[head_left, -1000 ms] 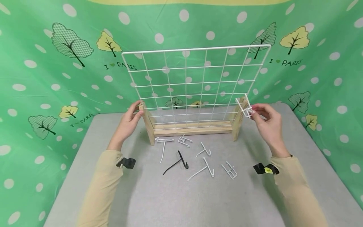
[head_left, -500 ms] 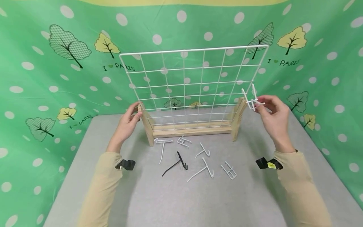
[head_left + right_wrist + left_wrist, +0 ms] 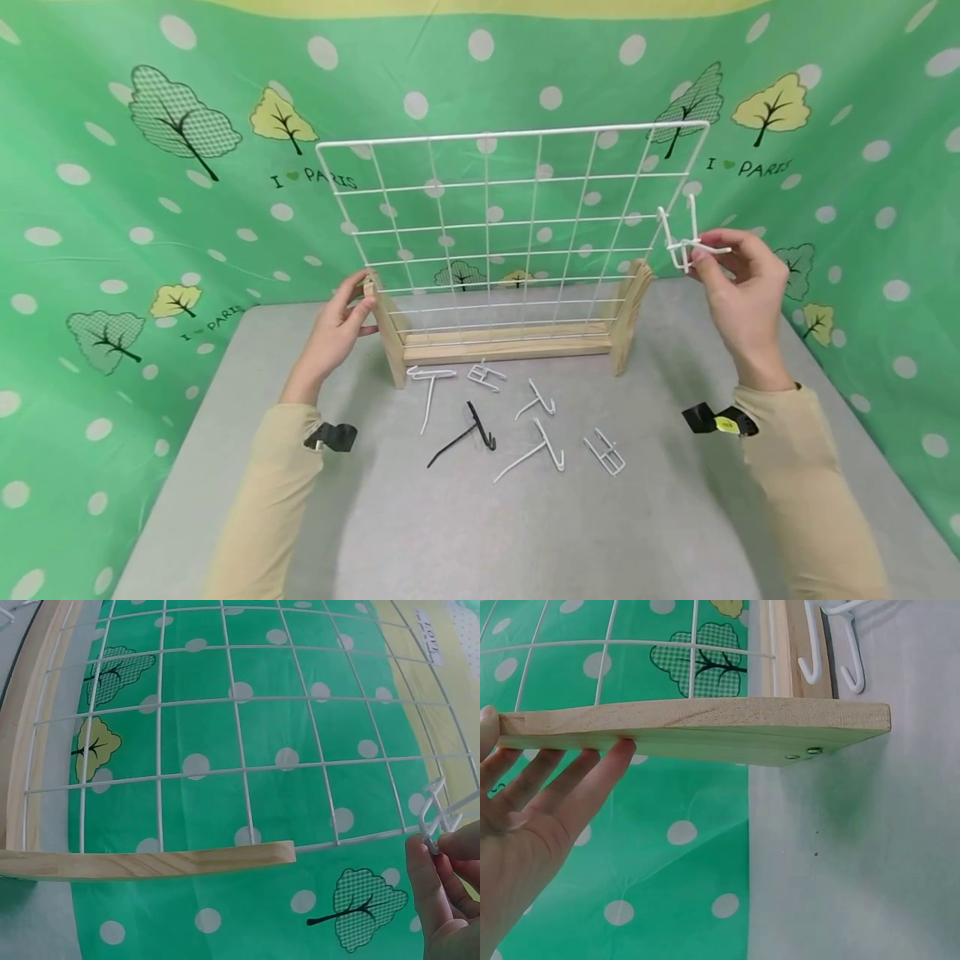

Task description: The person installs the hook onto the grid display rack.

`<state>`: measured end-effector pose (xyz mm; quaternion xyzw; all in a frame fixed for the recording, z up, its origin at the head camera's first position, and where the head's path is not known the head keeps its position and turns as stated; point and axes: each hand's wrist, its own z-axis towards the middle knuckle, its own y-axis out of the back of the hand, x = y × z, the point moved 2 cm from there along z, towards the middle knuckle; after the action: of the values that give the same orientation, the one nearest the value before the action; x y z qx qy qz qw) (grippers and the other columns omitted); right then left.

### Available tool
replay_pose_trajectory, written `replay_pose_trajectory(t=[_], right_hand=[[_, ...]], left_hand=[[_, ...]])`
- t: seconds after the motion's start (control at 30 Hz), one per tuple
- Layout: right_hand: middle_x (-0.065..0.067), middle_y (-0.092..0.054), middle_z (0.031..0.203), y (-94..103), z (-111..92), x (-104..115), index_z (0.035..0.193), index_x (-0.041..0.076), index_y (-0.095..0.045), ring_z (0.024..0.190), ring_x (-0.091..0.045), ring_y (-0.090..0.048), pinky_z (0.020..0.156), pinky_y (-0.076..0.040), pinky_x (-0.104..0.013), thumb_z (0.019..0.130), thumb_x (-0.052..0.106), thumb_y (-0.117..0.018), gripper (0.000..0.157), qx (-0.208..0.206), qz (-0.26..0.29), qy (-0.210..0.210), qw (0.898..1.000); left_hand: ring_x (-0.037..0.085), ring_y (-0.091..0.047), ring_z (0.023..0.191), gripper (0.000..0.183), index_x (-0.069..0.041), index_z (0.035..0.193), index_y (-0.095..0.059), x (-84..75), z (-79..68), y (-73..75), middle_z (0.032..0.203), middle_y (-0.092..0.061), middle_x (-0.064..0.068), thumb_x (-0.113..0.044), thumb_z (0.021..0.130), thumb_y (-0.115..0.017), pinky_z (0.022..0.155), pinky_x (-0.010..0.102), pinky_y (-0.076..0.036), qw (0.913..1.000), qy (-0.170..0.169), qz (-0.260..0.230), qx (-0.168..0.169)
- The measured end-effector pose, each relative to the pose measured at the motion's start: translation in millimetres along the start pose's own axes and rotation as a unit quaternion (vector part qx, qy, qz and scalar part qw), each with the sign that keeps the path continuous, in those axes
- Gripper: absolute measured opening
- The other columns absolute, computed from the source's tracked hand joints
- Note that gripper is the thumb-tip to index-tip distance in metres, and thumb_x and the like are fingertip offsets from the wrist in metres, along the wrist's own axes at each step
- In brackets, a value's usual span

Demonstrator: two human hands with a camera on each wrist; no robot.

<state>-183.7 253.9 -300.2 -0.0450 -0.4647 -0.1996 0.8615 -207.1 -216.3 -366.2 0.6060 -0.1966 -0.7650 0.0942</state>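
A white wire grid panel [image 3: 487,200] stands upright in a wooden stand [image 3: 510,346]. My left hand [image 3: 337,321] holds the stand's left upright, thumb at its front edge and fingertips [image 3: 622,746] against its outer face. With thumb and fingers, my right hand [image 3: 742,292] pinches a white wire display hook [image 3: 684,246], two prongs pointing up, beside the grid's right edge. In the right wrist view the hook [image 3: 435,817] overlaps the grid's side wire. A black hook [image 3: 474,425] and several white hooks [image 3: 546,446] lie on the table in front of the stand.
The grey table [image 3: 465,542] carries the stand and the loose hooks. A small white wire bracket [image 3: 604,452] lies at the right of the group, another bracket [image 3: 487,375] near the base. A green dotted cloth [image 3: 480,75] hangs behind and around.
My right hand has raised the white hook and shifted it to the right, its prongs turning more upright. My left hand stays on the upright.
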Motion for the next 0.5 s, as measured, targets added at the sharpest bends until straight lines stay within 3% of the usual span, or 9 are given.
replay_pose_trajectory(t=[0.17,0.5], right_hand=[[-0.007,-0.064,0.095,-0.5,6.5,4.9,0.103,-0.006,-0.067,0.082,-0.015,-0.066,0.072,-0.057,-0.017,0.09,-0.006,-0.062,0.014,-0.009,0.008,0.019,1.0],[-0.011,-0.064,0.095,-4.9,19.3,14.1,0.105,-0.005,-0.065,0.082,-0.017,-0.066,0.073,-0.057,-0.018,0.092,-0.003,-0.062,0.014,-0.001,0.02,0.019,1.0]], left_hand=[[0.052,-0.043,0.122,0.05,0.004,0.149,-0.023,-21.4,-6.1,-1.7,0.145,-0.03,0.034,-0.011,0.105,-0.04,0.087,0.05,-0.053,0.9999,0.008,0.003,0.006],[0.052,-0.044,0.122,0.049,0.004,0.149,-0.024,-27.1,-8.0,-1.8,0.144,-0.031,0.034,-0.009,0.105,-0.04,0.086,0.051,-0.053,1.0,0.006,-0.001,0.004]])
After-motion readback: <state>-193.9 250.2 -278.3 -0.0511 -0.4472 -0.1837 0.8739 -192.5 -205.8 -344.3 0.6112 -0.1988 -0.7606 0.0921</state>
